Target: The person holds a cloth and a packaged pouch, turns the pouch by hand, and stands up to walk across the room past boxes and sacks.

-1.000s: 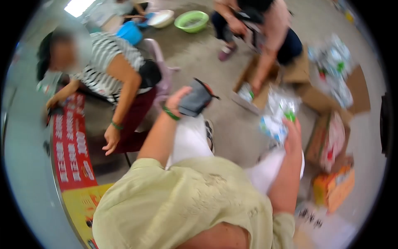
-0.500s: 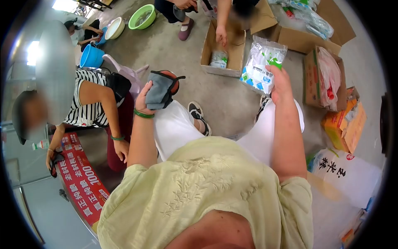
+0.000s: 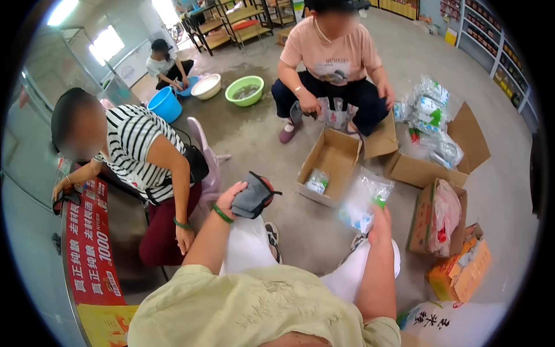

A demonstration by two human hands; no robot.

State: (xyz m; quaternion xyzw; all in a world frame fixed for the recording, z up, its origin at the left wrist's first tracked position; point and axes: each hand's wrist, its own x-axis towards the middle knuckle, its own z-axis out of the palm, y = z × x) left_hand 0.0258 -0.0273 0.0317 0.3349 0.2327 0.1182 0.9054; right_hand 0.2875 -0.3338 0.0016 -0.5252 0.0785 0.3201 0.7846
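"What's in the grip?"

"The wearer's right hand [image 3: 380,224], between one and two o'clock, grasps a clear-and-white packet [image 3: 366,198] by its green-marked edge. The left hand [image 3: 229,198], just short of twelve, is clasped on a grey cloth item [image 3: 250,198] with dark trim; what it is, I cannot tell. A green bangle [image 3: 223,214] circles that wrist."

"Does the packet touch anything?"

"It sits at half past one, just beside an open-topped carton [image 3: 334,153] at half past twelve. Blur hides whether they meet."

"What has just changed?"

"The peach-shirted co-worker [image 3: 332,55], beyond the carton, has a hand [image 3: 385,92] at the knee; half a second ago it was down in the carton. A small packet [image 3: 317,180] remains inside. The wearer's packet, crisp then, is blurred now."

"Meaning?"

"My reading: no other reach crosses the wearer's, and the activity sits with that right hand, apparently in motion."

"And farther out?"

"At half past one, a larger carton [image 3: 471,139] beside a heap of bagged packets [image 3: 430,113]; at two, a pink bag [image 3: 446,217] in a box. At half past ten, a co-worker in stripes [image 3: 136,136] sits by a red printed sheet [image 3: 87,243]. A green basin [image 3: 245,102] stands near twelve."
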